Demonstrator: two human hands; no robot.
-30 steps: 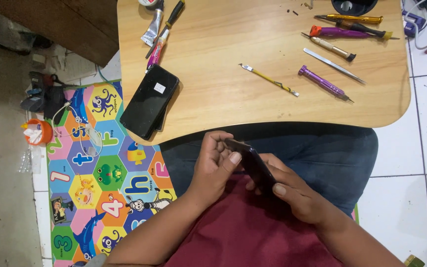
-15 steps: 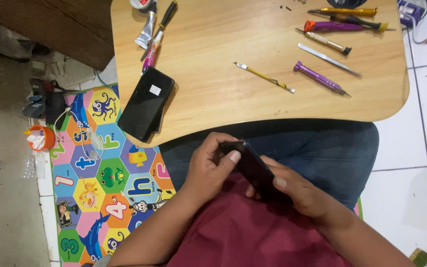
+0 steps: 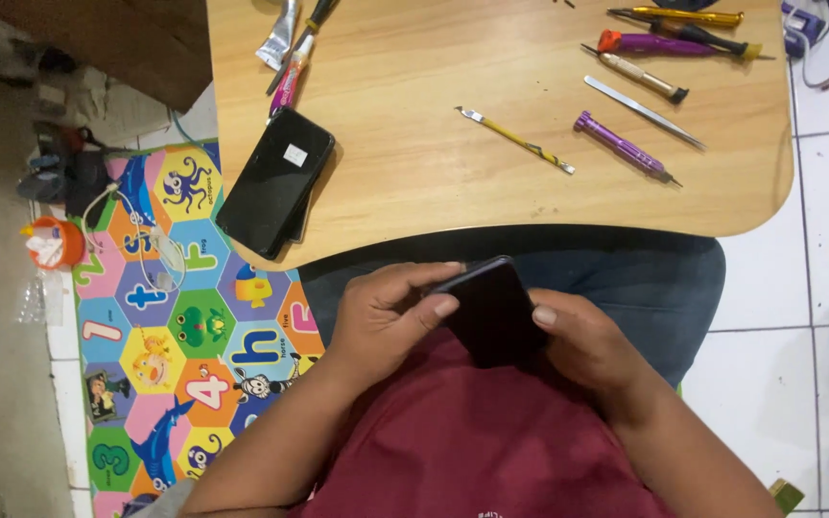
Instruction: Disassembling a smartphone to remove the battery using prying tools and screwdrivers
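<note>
Both my hands hold a black phone (image 3: 493, 312) over my lap, below the near edge of the wooden table (image 3: 414, 173). My left hand (image 3: 386, 321) grips its left side, with fingertips on the top left corner. My right hand (image 3: 582, 347) cups the phone's right side, thumb on its edge. A second black phone (image 3: 275, 182) with a small white sticker lies on the table's near left corner and overhangs the edge.
On the table lie a yellow-handled blade tool (image 3: 518, 141), a purple screwdriver (image 3: 621, 147), metal tweezers (image 3: 643, 111), more screwdrivers (image 3: 674, 43) at the far right and a tube (image 3: 278, 36) at the far left. A colourful foam mat (image 3: 165, 317) covers the floor on the left.
The view has drifted a little, so the table sits more to the left in frame. My hands have stayed on the phone, my left fingers shifting slightly along its top corner.
</note>
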